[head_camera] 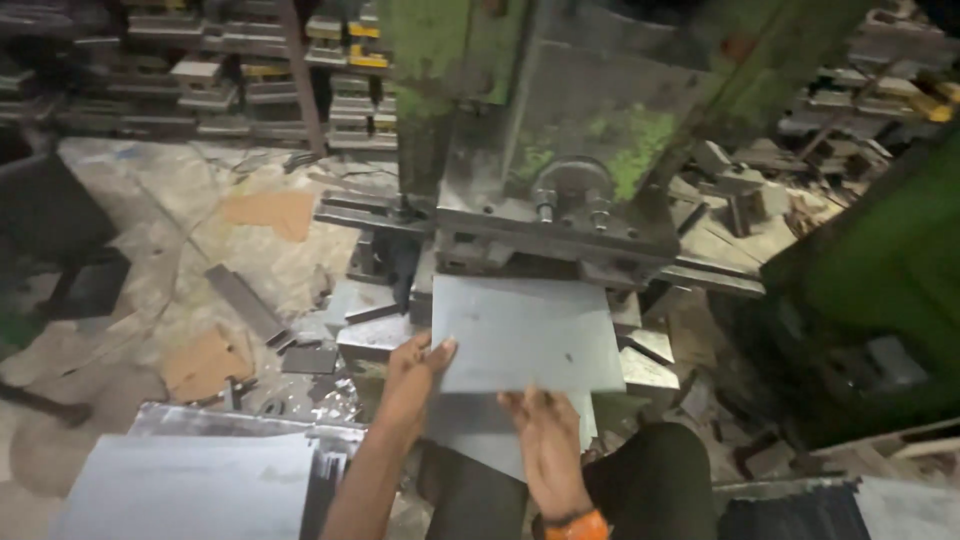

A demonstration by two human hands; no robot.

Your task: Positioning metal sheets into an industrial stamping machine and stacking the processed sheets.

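Head view shows two hands and one grey metal sheet [525,330] lying flat before the green press machine [560,130]. Left hand [415,375] grips the sheet's near-left edge, thumb on top; right hand [545,440] holds its near edge from beneath. Another sheet stack [190,485] lies near left; scrap offcuts [245,300] litter the floor.

Both hands [480,400] hold flat steel sheet [525,335] at green press [560,150]; sheet stack [190,485] btm left.

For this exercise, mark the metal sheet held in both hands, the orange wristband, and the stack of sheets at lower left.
metal sheet [525,330], head view, centre of its face
orange wristband [577,526], head view, band's middle
stack of sheets [190,485], head view, top sheet
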